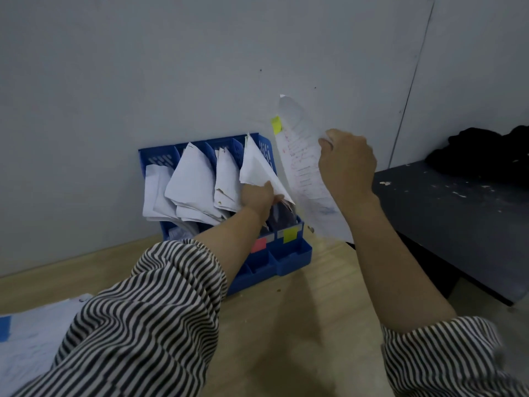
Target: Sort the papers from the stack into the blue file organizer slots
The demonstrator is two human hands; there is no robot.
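The blue file organizer [292,257] stands against the wall, its slots stuffed with white papers. My left hand [257,194] reaches into the rightmost slot and grips the papers [256,164] there, pulling them leftward. My right hand [345,164] holds a printed sheet [303,167] with a yellow sticky tab upright, just right of the organizer. The paper stack [31,336] lies at the lower left on the wooden table. Pink and yellow labels mark the organizer's front.
A grey wall runs right behind the organizer. On the right stands a dark low table [452,222] with crumbs and a black cloth [483,150]. The light wooden tabletop [300,325] spreads between my arms.
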